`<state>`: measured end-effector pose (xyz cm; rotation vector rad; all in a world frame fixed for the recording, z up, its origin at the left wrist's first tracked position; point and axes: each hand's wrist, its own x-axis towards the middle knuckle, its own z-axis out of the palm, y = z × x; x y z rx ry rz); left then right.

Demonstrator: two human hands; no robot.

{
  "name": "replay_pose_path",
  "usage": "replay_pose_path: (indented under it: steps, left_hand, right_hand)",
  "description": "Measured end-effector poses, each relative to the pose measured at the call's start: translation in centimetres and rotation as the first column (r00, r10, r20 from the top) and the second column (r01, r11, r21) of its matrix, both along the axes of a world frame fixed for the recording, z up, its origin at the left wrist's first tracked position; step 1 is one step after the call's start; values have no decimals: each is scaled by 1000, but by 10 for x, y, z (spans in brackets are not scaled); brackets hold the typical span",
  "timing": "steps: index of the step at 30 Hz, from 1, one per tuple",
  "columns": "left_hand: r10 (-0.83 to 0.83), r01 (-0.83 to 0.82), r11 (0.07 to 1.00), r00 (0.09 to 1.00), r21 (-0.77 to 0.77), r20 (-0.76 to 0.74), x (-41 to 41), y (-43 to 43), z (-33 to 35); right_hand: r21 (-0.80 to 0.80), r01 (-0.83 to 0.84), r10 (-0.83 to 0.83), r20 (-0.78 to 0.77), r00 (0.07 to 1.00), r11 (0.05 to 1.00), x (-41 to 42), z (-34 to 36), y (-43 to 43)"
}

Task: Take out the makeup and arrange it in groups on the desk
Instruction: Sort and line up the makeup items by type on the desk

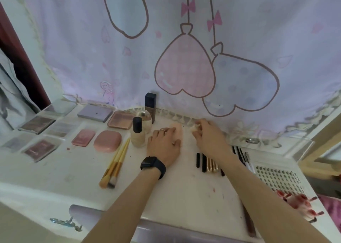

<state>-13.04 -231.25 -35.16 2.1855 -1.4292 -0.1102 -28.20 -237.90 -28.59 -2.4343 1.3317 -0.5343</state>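
Observation:
My left hand (pixel 164 143) lies flat on a peach makeup sponge (pixel 177 128) near the back of the white desk (pixel 73 172). Just right of it, my right hand (pixel 206 134) pinches a small pale sponge piece (pixel 195 127) by the curtain hem. Palettes (pixel 37 124) lie in rows at the left, with a pink compact (pixel 108 141) and pink blush (pixel 83 137). Foundation bottles (pixel 137 132) stand in the middle, beside two gold brushes (pixel 116 166). Dark and gold tubes (pixel 207 162) lie under my right forearm.
A pink cartoon curtain (pixel 184 49) hangs along the back edge. A lash tray (pixel 276 176) and red press-on nails (pixel 302 204) sit at the right, thin pencils (pixel 241 158) beside them. A clear acrylic holder (pixel 273 146) stands back right; a long pencil (pixel 249 220) lies near the front.

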Motion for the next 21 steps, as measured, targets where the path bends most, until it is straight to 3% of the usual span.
replay_pose_path:
  steps: [8,21]
  left_hand:
    - [-54,53,998,998,31,32,6,-6,-2]
    - [-45,44,999,999,31,29,2,-5,-5]
  right_hand:
    - [-140,-39,-3,-291,957,989,26,-9,-41]
    - [-98,-2,-29,-310,950,995,34,-15,-38]
